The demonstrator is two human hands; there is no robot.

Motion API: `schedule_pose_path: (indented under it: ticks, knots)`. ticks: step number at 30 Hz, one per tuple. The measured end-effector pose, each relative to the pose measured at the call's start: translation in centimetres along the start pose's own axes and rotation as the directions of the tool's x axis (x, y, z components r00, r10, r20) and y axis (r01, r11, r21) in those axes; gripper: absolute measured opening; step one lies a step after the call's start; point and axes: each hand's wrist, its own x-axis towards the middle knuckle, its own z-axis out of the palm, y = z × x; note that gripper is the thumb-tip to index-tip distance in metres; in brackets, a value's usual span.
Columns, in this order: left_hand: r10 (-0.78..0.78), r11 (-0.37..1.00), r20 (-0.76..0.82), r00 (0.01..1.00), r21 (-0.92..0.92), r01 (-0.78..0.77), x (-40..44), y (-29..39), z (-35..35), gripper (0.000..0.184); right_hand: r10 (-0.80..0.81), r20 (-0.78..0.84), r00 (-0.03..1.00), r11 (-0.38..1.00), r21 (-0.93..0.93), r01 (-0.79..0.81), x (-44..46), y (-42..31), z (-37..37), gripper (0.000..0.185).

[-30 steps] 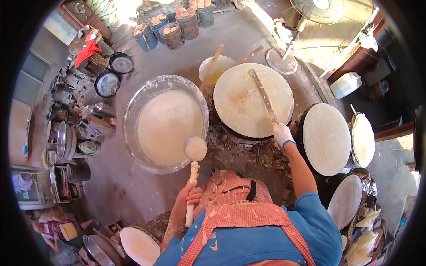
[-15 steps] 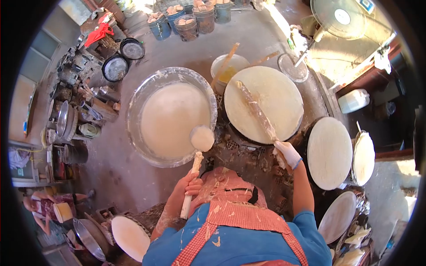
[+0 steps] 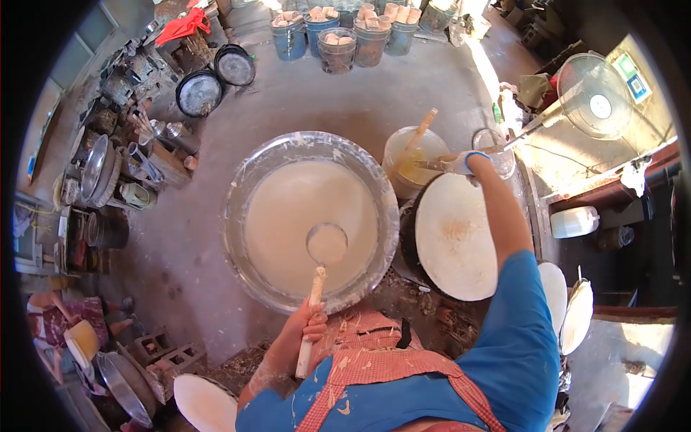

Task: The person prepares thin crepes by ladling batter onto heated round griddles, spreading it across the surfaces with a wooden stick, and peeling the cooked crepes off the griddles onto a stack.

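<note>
My left hand [image 3: 312,324] is closed round the pale handle of a ladle [image 3: 327,245], whose round bowl is over the batter [image 3: 288,209] in a wide metal basin [image 3: 234,245]. My right hand [image 3: 461,163], in a white glove with a blue cuff, reaches over the far edge of a round griddle [image 3: 461,252] beside the basin. It grips a long wooden stick, partly hidden by my wrist. Just left of that hand is a white bucket [image 3: 396,151] with yellow liquid and another wooden stick [image 3: 414,140] standing in it.
Buckets with reddish blocks [image 3: 337,52] line the back. At the right are a fan [image 3: 596,97], a white jug [image 3: 574,222] and more round griddles [image 3: 577,317]. Black pans [image 3: 199,93] and stacked cookware are on the left. Another person [image 3: 79,317] is at lower left.
My right hand has moved forward from the griddle's near edge to its far side by the bucket, taking the stick off the surface. My left hand still holds the ladle, now farther over the batter.
</note>
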Motion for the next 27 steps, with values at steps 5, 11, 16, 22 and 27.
schedule_pose_path:
  ticks: [5, 11, 16, 22, 27]
  knots:
    - [0.050, 0.998, -0.055, 0.997, -0.034, -0.052, -1.1, 1.4, -1.0, 0.038, -0.091, 0.006, 0.996, 0.961, -0.260, 0.090, 12.6, -2.1, 6.0, 0.042]
    - [0.039, 0.998, -0.101, 0.994, -0.046, -0.044, -1.3, 2.8, -1.8, 0.039, -0.069, -0.055, 0.996, 0.970, -0.237, 0.054, 5.9, -4.2, 3.1, 0.043]
    - [-0.004, 0.999, -0.125, 0.992, -0.048, -0.002, -0.3, 4.0, -2.1, 0.041, -0.161, -0.136, 0.977, 0.934, -0.340, 0.107, 3.5, -4.2, -0.4, 0.042]
    - [-0.019, 0.994, -0.068, 0.998, 0.103, 0.025, 0.3, 4.6, -1.0, 0.029, -0.135, -0.255, 0.958, 0.949, -0.311, 0.051, 0.7, 3.0, -3.1, 0.044]
    - [-0.018, 0.999, -0.073, 0.997, 0.041, 0.021, 0.8, 2.7, -1.4, 0.022, -0.069, -0.241, 0.968, 0.996, 0.041, 0.081, -9.9, 6.7, -2.0, 0.048]
